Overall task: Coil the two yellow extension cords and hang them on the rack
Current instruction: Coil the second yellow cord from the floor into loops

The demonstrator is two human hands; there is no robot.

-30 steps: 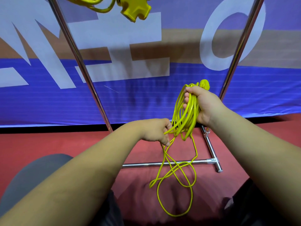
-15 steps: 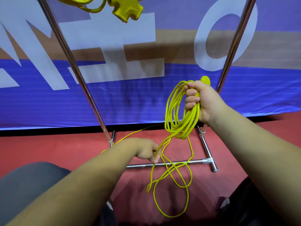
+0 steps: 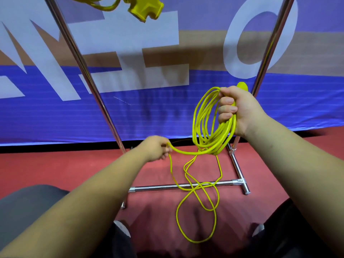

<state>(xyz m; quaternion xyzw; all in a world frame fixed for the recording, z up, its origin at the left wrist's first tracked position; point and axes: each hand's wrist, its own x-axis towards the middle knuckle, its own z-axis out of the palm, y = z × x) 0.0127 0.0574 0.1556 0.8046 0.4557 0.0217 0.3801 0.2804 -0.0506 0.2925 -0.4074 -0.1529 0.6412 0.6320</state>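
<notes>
A yellow cord (image 3: pixel 198 118) is gathered into a bundle of several loops, and the bundle is held up in front of the rack, right of the middle of the view. The top of the loops is clenched in the right hand (image 3: pixel 240 110), whose fingers are curled round all the strands. A yellow plug (image 3: pixel 243 86) is seen poking out above that fist. From the bottom of the bundle a single strand is drawn leftward and is pinched in the left hand (image 3: pixel 156 148), which is held lower, near the foot of the left post. Below the left hand the strand is let down to the red floor (image 3: pixel 55 164). There the uncoiled rest (image 3: pixel 176 213) is laid in a few loose, crossing loops, partly over the rack's bottom bar and partly between the person's legs.

The rack (image 3: pixel 160 188) is made of shiny metal tube. Two posts are seen slanting upward in the wide-angle view, and low down a cross bar is joined to a short foot at its right end.

A second cord (image 3: pixel 108 8), also yellow, is seen at the top edge, with a chunky socket block (image 3: pixel 146 10) dangling beside it. What it hangs from is cut off by the frame.

Behind the rack a banner (image 3: pixel 149 112) in blue, white and tan, printed with large white letters, is stretched down to the floor.
</notes>
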